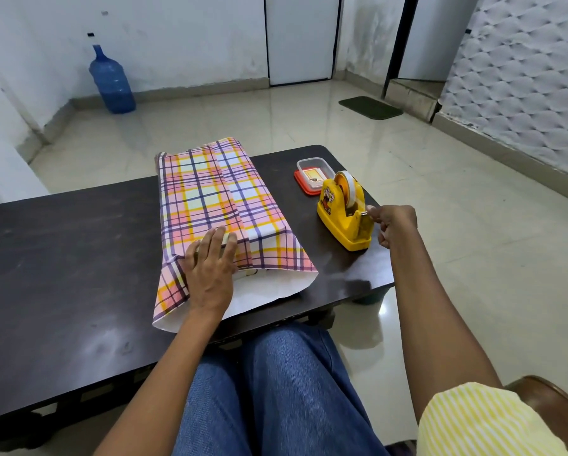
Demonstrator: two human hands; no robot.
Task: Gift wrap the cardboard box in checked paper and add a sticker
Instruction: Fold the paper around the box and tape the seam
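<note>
The checked paper (207, 195), pink with yellow and purple lines, is folded over the box on the dark table (62, 258); the box itself is hidden under it. The overlapping seam runs down the top. My left hand (210, 264) lies flat with straight fingers on the paper's near end, pressing the seam. White paper underside (269, 291) sticks out at the open near end. My right hand (394, 223) pinches the tape end at the cutter of the yellow tape dispenser (345, 212).
A small clear container on a red lid (312, 174) with a card inside stands behind the dispenser near the table's far right corner. On the floor beyond stand a blue water jug (111, 80) and a dark mat (369, 107). My knees are under the table's near edge.
</note>
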